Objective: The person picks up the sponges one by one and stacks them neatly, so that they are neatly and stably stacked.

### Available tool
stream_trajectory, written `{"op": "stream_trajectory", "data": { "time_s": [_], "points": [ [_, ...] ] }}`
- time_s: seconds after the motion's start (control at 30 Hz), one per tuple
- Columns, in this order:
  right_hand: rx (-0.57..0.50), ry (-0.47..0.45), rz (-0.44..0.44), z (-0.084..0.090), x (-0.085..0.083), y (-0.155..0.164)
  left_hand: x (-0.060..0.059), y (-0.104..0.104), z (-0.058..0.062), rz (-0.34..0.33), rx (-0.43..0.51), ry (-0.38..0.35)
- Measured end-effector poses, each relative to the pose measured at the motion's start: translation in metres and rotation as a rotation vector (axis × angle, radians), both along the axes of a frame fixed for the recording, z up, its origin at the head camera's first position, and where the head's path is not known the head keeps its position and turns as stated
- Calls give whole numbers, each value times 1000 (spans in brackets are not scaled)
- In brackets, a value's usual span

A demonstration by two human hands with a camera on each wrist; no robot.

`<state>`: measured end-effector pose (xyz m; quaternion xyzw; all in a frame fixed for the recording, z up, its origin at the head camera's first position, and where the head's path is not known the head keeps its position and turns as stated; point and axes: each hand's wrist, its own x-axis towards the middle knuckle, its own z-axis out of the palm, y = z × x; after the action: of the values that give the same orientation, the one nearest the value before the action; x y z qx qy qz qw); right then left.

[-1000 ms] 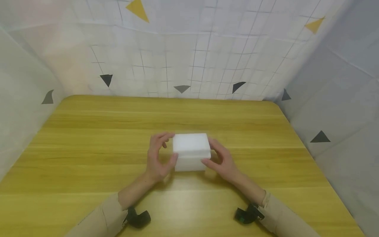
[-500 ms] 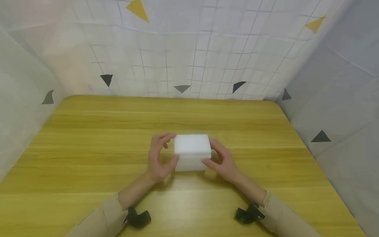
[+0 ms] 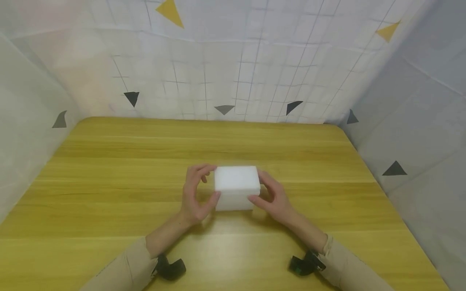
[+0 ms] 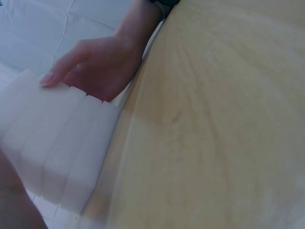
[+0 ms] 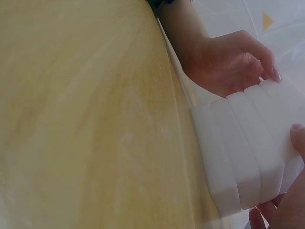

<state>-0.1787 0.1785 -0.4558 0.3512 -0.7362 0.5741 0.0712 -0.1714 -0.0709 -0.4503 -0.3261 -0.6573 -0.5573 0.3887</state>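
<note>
1. Foam stack (image 3: 237,187) sits between the two hands, near the middle of the wooden table (image 3: 109,169), resting on its surface.
2. Left hand (image 3: 193,197) grasps the stack's left side: its thumb presses the near left face and its curled fingers reach round the far left corner.
3. Right hand (image 3: 274,198) grasps the right side the same way, thumb tip on the near right edge and fingers curled against the right face.
4. Seen from the right wrist, the stack (image 5: 248,152) is plain white, soft-edged and made of slabs set face to face, with shallow grooves between them.
5. Four slabs can be counted in that view; the left wrist view shows the same white block (image 4: 52,143) with similar grooves.
6. One stack and two hands are in view, with a dark wrist camera (image 3: 170,268) under each beige sleeve (image 3: 123,273).
</note>
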Motion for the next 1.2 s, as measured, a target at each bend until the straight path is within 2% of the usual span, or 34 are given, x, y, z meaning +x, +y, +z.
{"op": "stream_trajectory", "data": {
  "time_s": [0.2,0.53,0.67,1.2],
  "points": [
    [6,-30,-9,0,1,1,-1,1,-2,-16,-3,-5],
    [-16,-1,-3,-1,0,1,-1,2,-3,-91,-9,-67],
    [4,-21,-21,-1,1,2,0,2,-4,-113,-17,-89],
    [50,-68,-67,2,3,-1,-2,-1,-3,-108,-39,-96]
  ]
}}
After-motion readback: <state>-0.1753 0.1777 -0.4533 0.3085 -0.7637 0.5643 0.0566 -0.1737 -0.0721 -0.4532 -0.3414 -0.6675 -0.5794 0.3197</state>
